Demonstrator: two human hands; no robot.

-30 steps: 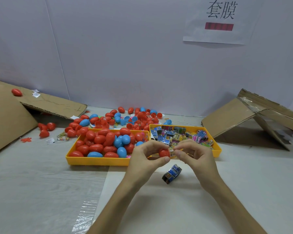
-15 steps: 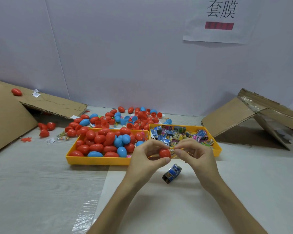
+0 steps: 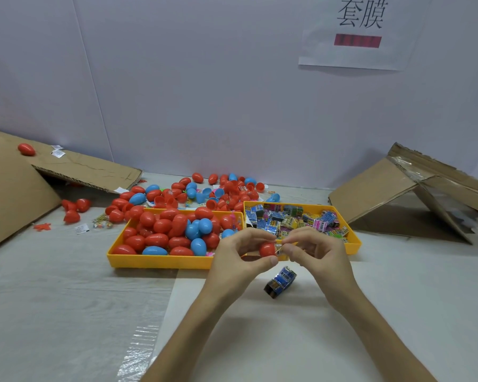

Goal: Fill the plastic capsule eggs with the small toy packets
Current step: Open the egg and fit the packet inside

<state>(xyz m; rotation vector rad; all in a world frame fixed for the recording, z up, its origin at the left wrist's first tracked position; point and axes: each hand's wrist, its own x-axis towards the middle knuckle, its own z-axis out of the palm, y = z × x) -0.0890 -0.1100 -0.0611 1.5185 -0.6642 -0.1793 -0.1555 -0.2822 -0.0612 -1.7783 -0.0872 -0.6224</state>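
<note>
Left hand (image 3: pixel 240 257) grips red egg (image 3: pixel 267 249); right hand (image 3: pixel 318 255) pinches packet (image 3: pixel 280 251) at it.
Yellow trays (image 3: pixel 160 263) behind, blue packet (image 3: pixel 280 281) lying nearer.

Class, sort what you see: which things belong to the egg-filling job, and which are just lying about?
Job in hand:
red egg in the left hand
small packet pinched by the right hand
egg tray
packet tray
loose blue packet

Lying about:
left cardboard
right cardboard
wall sign
</note>
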